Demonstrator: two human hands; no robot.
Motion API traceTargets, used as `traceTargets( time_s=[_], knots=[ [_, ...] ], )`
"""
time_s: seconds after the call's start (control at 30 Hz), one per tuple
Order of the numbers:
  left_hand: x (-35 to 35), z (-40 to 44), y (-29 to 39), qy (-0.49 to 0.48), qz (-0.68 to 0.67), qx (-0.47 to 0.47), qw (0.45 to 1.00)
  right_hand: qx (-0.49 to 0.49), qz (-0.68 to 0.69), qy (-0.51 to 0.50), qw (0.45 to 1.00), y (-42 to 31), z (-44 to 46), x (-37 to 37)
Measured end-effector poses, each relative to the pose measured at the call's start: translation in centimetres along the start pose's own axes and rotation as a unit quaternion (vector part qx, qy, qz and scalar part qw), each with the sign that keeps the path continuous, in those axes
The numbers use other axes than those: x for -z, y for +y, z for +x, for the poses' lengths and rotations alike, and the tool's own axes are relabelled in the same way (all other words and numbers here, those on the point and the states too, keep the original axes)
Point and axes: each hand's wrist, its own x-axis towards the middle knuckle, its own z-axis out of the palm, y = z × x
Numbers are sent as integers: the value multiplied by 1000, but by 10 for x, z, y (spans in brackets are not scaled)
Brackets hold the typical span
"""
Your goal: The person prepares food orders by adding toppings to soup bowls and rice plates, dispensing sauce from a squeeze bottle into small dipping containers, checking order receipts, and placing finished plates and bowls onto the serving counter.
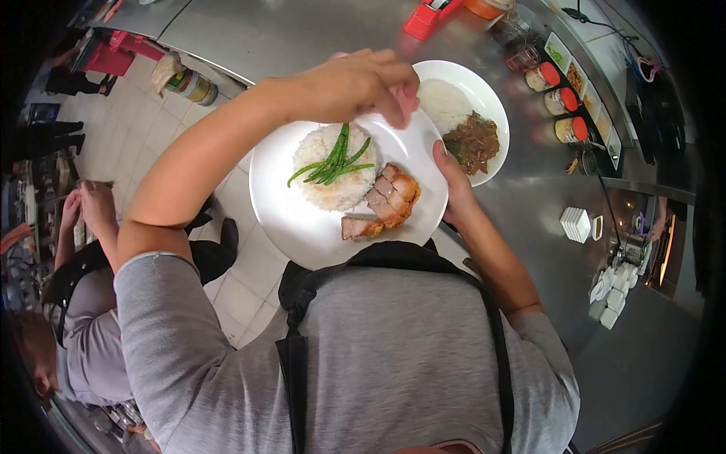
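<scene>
My right hand (457,185) grips the right rim of a white plate (276,189), thumb on top. On this plate lie a mound of white rice (318,147), several green bean strips (336,163) across it, and sliced crispy pork (393,197). Over the plate's far rim bends my left hand (367,87), fingers closed around what looks like a pale pink cloth (408,102), mostly hidden. Just beyond, a second white plate (495,94) on the counter carries rice (442,102) and brown saucy meat (475,144).
Red-lidded jars (560,101) and trays of chopped toppings (586,83) line the right side of the steel counter (302,38). White dishes (576,225) are stacked farther down. At left, a co-worker (94,333) stands close by; a large can (193,87) is near the counter edge.
</scene>
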Motion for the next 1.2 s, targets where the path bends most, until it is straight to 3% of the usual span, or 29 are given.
traceTargets(
  time_s=[0.07, 0.27, 0.37, 0.47, 0.57, 0.67, 0.8, 0.9, 0.93, 1.0, 1.07, 1.13, 1.2],
  knots=[
    [-4, 2, -1, -35, 103, -44, 993, 2, -13, 16, 1000, 1, -2, 2],
    [15, -44, -11, -55, 177, -14, 983, 31, -5, 42, 999, 14, -13, 10],
    [31, -70, -13, -55, 24, 97, 993, 71, 18, 93, 993, 21, -21, 15],
    [52, -91, -7, 43, -167, 265, 949, 119, 36, 149, 981, 7, -41, 19],
    [58, -112, 21, 182, -202, 272, 923, 150, 44, 196, 968, -2, -71, 41],
    [40, -119, 50, 263, -233, 385, 854, 213, 50, 235, 947, 2, -107, 67],
    [3, -126, 41, 338, -283, 396, 806, 266, 47, 353, 896, 20, -163, 83],
    [-8, -109, 14, 380, -159, 374, 831, 274, 76, 434, 855, 42, -206, 95],
    [-9, -101, 6, 402, -147, 386, 817, 271, 58, 463, 842, 51, -223, 98],
    [-12, -89, -26, 436, 7, 325, 839, 265, 42, 509, 818, 67, -247, 106],
    [-19, -76, -53, 429, 63, 321, 842, 251, 31, 537, 804, 84, -269, 111],
    [-49, -79, -110, 315, 133, 353, 871, 244, 26, 571, 783, 91, -277, 114],
    [-90, -70, -123, 229, 161, 439, 854, 242, 43, 619, 746, 95, -271, 106]
  ],
)
